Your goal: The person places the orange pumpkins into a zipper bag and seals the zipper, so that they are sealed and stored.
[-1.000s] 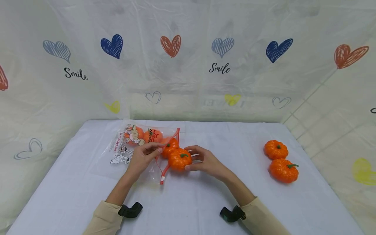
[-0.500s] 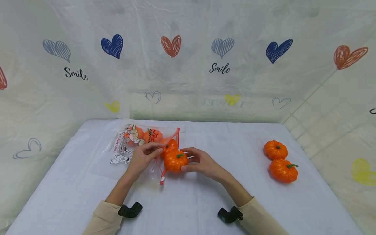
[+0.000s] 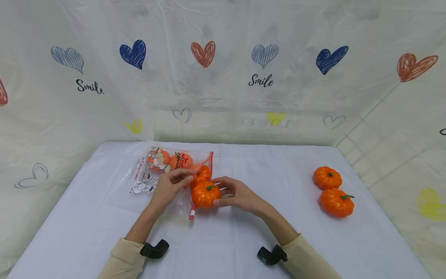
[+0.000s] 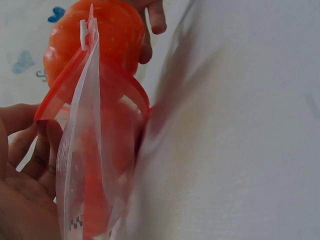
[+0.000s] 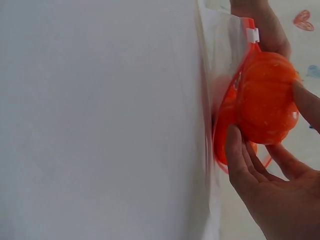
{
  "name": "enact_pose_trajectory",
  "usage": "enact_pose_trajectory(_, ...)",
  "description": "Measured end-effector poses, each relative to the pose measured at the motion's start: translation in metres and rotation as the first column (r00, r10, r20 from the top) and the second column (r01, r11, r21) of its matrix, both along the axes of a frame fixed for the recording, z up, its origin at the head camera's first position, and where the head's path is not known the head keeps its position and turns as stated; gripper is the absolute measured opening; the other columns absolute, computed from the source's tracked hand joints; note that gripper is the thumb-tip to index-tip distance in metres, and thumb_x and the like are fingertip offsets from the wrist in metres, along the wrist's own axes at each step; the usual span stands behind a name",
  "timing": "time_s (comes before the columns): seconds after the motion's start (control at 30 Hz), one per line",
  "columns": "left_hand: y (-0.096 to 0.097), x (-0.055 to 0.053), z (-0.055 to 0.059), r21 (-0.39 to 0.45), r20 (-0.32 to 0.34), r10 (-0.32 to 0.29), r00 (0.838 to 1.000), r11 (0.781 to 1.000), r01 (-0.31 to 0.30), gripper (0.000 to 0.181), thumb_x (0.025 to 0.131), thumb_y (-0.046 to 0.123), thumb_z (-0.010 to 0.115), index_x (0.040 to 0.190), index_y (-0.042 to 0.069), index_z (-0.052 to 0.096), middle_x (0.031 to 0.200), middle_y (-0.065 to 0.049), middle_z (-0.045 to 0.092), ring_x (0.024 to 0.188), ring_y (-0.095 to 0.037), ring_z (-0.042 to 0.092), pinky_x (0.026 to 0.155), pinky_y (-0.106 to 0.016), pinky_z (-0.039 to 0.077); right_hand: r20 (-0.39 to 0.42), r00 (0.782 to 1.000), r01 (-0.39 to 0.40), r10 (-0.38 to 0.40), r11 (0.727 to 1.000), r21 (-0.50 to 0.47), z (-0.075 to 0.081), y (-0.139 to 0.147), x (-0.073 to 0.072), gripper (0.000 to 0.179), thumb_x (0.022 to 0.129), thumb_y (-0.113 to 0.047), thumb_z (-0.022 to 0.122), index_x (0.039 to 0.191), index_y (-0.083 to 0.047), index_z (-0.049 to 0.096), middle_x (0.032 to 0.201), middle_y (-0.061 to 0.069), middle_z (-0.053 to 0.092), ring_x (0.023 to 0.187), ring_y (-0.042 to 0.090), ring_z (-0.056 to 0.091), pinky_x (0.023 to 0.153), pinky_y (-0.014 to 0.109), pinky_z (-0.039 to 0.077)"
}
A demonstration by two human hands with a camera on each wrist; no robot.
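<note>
My right hand (image 3: 237, 195) grips an orange toy pumpkin (image 3: 204, 197) with a green stem, thumb on the near side and fingers on the far side. The pumpkin is at the open mouth of a clear zip bag (image 3: 143, 176) with printed cartoons. My left hand (image 3: 170, 186) pinches the bag's red zip edge (image 4: 50, 97), lifting one side of the mouth. Another pumpkin (image 3: 202, 174) lies just inside the mouth, partly covered by the held one. Deeper in the bag, more pumpkins (image 3: 182, 161) show through the plastic. In the right wrist view, the white slider (image 5: 252, 35) sits at one end of the zip.
Two more orange pumpkins, a flatter one (image 3: 327, 177) and a larger one (image 3: 336, 202), stand together at the right of the white-covered table (image 3: 278, 170). A pale curtain (image 3: 230, 93) printed with hearts hangs behind the table.
My right hand has moved the pumpkin left and slightly nearer, up against the bag's mouth. The left hand has kept its hold on the zip edge, nearly still.
</note>
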State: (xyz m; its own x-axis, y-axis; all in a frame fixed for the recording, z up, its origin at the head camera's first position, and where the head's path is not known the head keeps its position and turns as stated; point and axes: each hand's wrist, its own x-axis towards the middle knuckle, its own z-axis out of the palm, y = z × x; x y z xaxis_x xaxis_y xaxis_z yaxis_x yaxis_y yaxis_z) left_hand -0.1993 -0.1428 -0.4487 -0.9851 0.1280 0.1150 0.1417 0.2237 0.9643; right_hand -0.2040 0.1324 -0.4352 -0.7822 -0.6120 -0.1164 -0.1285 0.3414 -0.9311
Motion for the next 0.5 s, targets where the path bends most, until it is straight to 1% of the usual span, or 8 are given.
enact_pose_trajectory(0.1,0.000,0.000,0.000,-0.003,0.006,-0.001,1.000,1.000,0.001,0.028,0.098,0.028,0.073,0.123,0.015,0.076,0.119,-0.010,0.074,0.105,-0.017,0.065,0.089,-0.016,0.055,-0.013,1.000,-0.005,0.005,1.000,-0.001,-0.001,-0.001,-0.001,0.061,0.092,-0.027,0.079,0.148,-0.018,0.055,0.145,0.008,0.061,0.124,0.028,0.066,0.104,0.044,0.058)
enact_pose_trajectory(0.23,-0.001,-0.001,-0.001,-0.005,0.001,-0.006,1.000,1.000,0.006,0.028,0.098,0.028,0.074,0.122,0.015,0.076,0.120,-0.010,0.074,0.105,-0.016,0.066,0.090,-0.016,0.055,-0.040,0.999,0.015,-0.014,1.000,0.009,-0.003,-0.004,-0.002,0.063,0.091,-0.025,0.081,0.148,-0.016,0.055,0.144,0.009,0.062,0.123,0.029,0.066,0.100,0.040,0.060)
enact_pose_trajectory(0.33,-0.001,-0.001,-0.002,0.005,-0.008,-0.014,1.000,1.000,0.014,0.027,0.098,0.028,0.073,0.122,0.014,0.076,0.121,-0.011,0.075,0.104,-0.014,0.066,0.090,-0.016,0.055,-0.063,0.997,0.049,-0.048,0.998,0.026,-0.004,-0.007,-0.003,0.065,0.090,-0.025,0.083,0.147,-0.017,0.055,0.143,0.006,0.062,0.122,0.027,0.065,0.099,0.038,0.060)
enact_pose_trajectory(0.5,-0.002,-0.001,-0.001,0.011,-0.020,-0.027,0.999,1.000,0.027,0.027,0.099,0.027,0.073,0.122,0.013,0.076,0.120,-0.013,0.075,0.100,-0.013,0.066,0.086,-0.017,0.056,-0.099,0.990,0.108,-0.104,0.994,0.033,-0.005,-0.012,-0.004,0.066,0.088,-0.022,0.084,0.147,-0.015,0.054,0.146,0.008,0.060,0.123,0.028,0.064,0.101,0.040,0.060)
